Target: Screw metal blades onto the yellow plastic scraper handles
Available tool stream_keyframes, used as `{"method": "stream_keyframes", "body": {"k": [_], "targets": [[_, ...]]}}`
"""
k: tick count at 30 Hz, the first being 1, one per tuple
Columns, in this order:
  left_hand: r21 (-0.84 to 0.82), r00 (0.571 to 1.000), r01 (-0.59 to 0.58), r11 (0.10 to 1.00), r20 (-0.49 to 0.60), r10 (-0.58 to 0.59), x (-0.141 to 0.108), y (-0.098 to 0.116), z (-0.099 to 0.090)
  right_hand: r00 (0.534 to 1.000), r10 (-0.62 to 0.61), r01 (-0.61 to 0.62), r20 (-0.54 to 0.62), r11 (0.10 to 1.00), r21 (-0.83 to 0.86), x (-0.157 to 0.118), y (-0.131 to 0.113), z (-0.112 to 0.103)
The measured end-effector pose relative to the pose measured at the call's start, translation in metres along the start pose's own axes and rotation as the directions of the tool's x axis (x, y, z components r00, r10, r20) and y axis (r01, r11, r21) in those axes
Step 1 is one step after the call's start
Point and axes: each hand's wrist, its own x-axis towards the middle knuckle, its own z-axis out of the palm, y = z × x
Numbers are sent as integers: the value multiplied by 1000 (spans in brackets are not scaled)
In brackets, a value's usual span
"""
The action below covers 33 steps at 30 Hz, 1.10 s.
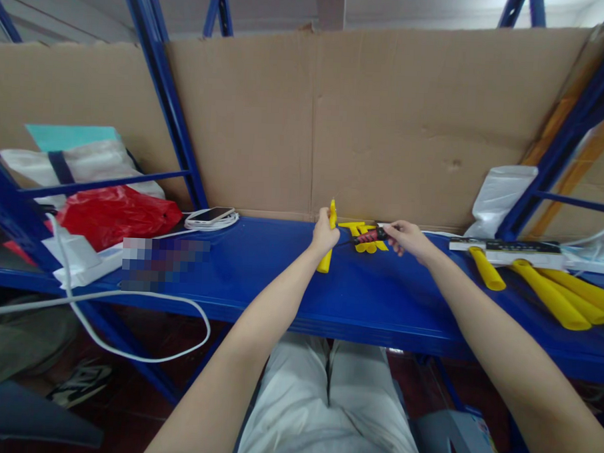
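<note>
My left hand (324, 231) is wrapped round a slim yellow tube (324, 263), which stands nearly upright over the blue table, its narrow tip above my fist and its wider end below. My right hand (405, 239) is closed, with its fingertips at the black end of a dark red and black tool (367, 237). What kind of tool it is, I cannot make out. Under and behind it lie several small yellow pieces (351, 226), partly covered by the tool.
More yellow tubes (552, 295) lie at the right of the blue table (260, 271). Cardboard (246, 130) rises behind. To the left are a phone (210, 214) on a coiled white cable, a red bag (117, 215) and a power strip (97, 264). A white cable (151, 360) loops below the front edge.
</note>
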Motion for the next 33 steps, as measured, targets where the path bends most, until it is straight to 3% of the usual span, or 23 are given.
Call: {"method": "stream_keyframes", "body": {"k": [2,5,9,13,15,22,26,33], "targets": [[-9,999,-31,999,14,31,-1,0,0,990,33,-21,138,996,-85,-2,4,2],[-20,995,-94,995,36,94,-2,1,1,956,10,40,293,986,-164,-4,11,7],[-10,981,-160,987,108,160,-7,4,3,931,-57,183,361,929,-323,-4,17,14],[-9,954,-223,975,203,221,-13,9,4,919,-216,360,329,802,-477,1,18,18],[-6,939,-251,968,242,245,-16,11,5,916,-295,395,271,781,-484,3,17,19],[12,882,-330,944,362,303,-25,19,8,895,-444,433,53,832,-346,5,11,20],[50,853,-372,927,411,321,-28,22,7,879,-477,456,5,838,-299,3,9,21],[28,844,-387,922,414,342,-27,21,9,878,-479,462,-9,852,-247,-1,8,20]]}}
